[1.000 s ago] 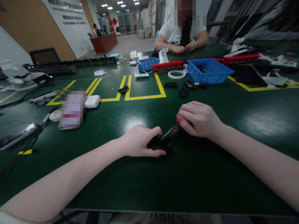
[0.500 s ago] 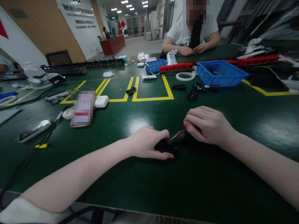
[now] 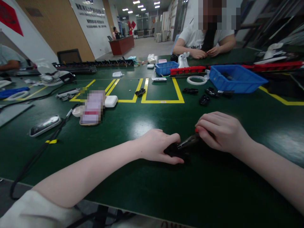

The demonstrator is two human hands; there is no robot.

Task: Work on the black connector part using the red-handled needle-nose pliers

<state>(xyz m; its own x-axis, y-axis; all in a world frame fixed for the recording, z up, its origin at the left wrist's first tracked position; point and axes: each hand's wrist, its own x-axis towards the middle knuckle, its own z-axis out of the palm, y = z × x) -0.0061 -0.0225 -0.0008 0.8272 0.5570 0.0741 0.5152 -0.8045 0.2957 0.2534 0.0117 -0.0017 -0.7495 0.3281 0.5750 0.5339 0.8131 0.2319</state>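
Observation:
Low over the green table, my left hand has its thumb and fingers closed about a small black part; shadow hides the part's exact shape. My right hand is wrapped around a pair of pliers with red showing at the handle. The slim metal jaws of the pliers point left and reach the black part between my left fingers. Whether the jaws pinch the part I cannot make out.
Black parts lie beyond my right hand, before a blue bin and a white ring of tape. To the left are a phone, a white case and a cable. Across the table sits a person.
The whole scene has shifted to the right in view as the head turned slightly left. Both hands keep the same hold on the black part and the pliers.

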